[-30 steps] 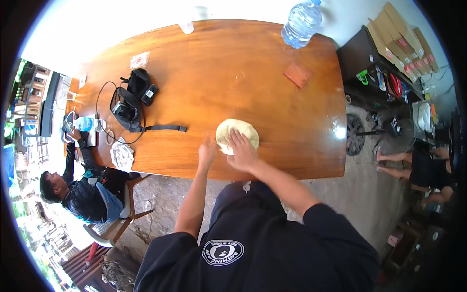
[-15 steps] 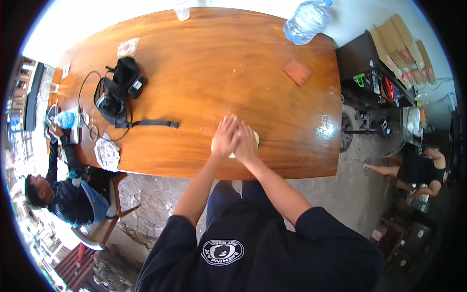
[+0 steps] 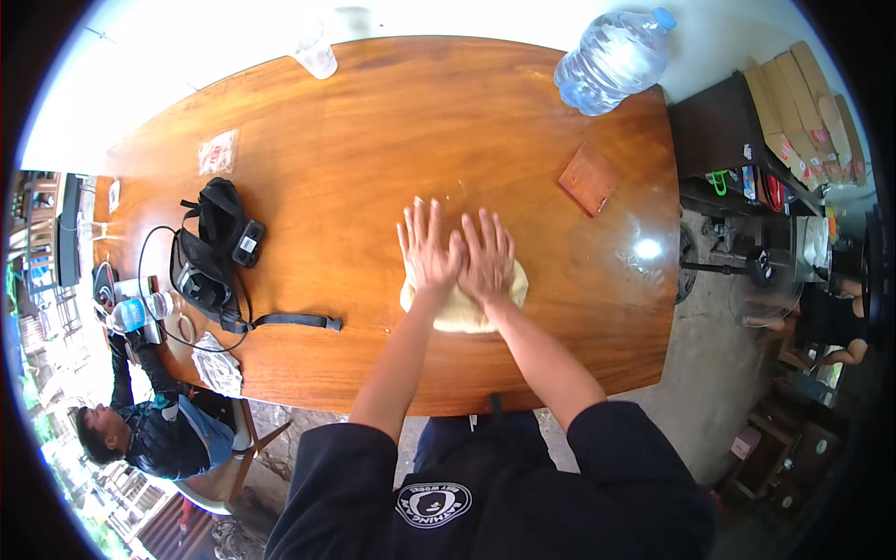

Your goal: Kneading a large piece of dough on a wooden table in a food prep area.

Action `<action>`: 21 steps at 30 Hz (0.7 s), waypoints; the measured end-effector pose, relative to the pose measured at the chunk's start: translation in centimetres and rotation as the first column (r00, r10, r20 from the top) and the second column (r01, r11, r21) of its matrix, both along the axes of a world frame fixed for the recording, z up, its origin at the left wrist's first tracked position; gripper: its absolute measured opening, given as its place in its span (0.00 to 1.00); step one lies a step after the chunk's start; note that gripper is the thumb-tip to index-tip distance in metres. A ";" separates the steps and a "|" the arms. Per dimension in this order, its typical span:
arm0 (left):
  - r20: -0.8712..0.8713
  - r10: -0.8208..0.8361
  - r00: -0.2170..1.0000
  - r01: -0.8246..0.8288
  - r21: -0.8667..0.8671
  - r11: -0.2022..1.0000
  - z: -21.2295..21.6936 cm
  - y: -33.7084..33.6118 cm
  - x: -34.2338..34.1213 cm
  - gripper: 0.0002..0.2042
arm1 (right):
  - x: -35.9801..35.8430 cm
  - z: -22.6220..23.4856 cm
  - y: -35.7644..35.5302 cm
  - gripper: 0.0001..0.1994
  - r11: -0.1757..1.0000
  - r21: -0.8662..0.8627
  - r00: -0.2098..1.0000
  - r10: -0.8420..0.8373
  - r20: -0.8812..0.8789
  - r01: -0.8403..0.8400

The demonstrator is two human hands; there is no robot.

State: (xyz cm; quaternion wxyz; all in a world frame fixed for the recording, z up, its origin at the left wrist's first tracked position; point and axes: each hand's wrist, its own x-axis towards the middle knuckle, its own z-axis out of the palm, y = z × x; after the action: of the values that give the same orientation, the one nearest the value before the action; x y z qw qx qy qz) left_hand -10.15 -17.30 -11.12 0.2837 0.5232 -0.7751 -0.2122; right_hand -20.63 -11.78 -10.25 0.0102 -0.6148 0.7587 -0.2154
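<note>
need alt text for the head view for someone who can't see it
Both hands, left hand and right hand, press flat side by side on a pale dough on a long wooden table. A large water bottle lies at the far right corner.

Long glossy brown wooden table. On it: pale dough at near edge, centre; small brown square board to right; big clear water bottle lying at far right corner; clear cup at far edge; black bag with strap and cable on left; small plastic packet beyond bag.
</note>
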 end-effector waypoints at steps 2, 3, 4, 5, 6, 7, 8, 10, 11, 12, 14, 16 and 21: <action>0.120 0.153 0.981 -0.165 0.089 0.982 -0.2 -2.3 0.8 0.32 | 0.1 -0.2 -2.7 0.24 0.999 -0.027 0.999 0.024 -0.026 -0.025; 0.245 0.097 0.965 -0.131 0.129 0.983 -0.9 -2.6 1.6 0.32 | 0.1 -1.0 -3.7 0.23 0.994 0.014 0.993 0.110 0.048 -0.111; 0.149 -0.036 0.988 -0.003 0.256 0.967 -0.8 -2.4 0.0 0.33 | -2.4 -1.5 -4.1 0.22 0.987 0.051 0.985 0.147 0.095 -0.152; 0.048 -0.159 0.986 0.131 0.362 0.923 -0.4 -2.2 -1.1 0.35 | -5.2 -1.8 -4.1 0.22 0.992 0.034 0.990 0.121 0.072 -0.123; 0.040 -0.178 0.983 0.154 0.342 0.927 -0.2 -2.0 -1.2 0.35 | -8.0 -2.0 -3.5 0.21 0.995 -0.075 0.669 0.101 0.737 -0.068; 0.018 -0.314 0.949 0.271 0.460 0.845 -0.4 -1.3 -0.6 0.35 | -10.1 -1.8 -2.3 0.21 0.991 -0.127 -0.033 0.128 0.991 0.034; 0.007 -0.394 0.919 0.317 0.582 0.749 -0.6 -0.4 2.4 0.35 | -9.3 -0.3 -0.9 0.20 0.985 -0.100 -0.068 0.110 0.992 0.139; -0.084 -0.252 0.964 0.248 0.629 0.737 0.8 1.4 5.6 0.35 | -9.2 1.6 2.0 0.19 0.965 -0.084 -0.096 0.111 0.989 0.248; -0.195 -0.152 0.969 0.246 0.684 0.687 1.6 2.9 5.1 0.35 | -10.4 0.3 4.2 0.20 0.963 0.034 -0.012 -0.033 0.999 0.268; -0.199 -0.191 0.961 0.275 0.687 0.673 2.9 4.8 3.4 0.35 | -11.4 -1.7 6.8 0.21 0.938 0.160 0.063 -0.188 0.980 0.308; 0.155 0.050 0.987 -0.137 0.626 0.768 5.7 7.6 0.6 0.35 | -6.9 -2.9 8.9 0.30 0.958 0.073 0.239 -0.142 0.961 0.278; 0.249 0.076 0.966 -0.215 0.600 0.771 5.3 9.3 -3.9 0.33 | -5.1 -5.3 9.5 0.31 0.965 -0.060 0.896 -0.213 0.389 0.255; 0.213 0.138 0.967 -0.253 0.772 0.583 2.1 8.3 -0.3 0.26 | -2.1 2.4 7.2 0.24 0.953 0.279 0.609 -0.290 0.738 0.117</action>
State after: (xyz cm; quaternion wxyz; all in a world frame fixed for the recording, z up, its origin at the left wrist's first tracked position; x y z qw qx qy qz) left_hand -10.43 -8.96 -9.02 -0.0070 0.6891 -0.5546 -0.4664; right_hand -22.72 -4.59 -7.90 0.3711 -0.3682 0.7638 -0.3786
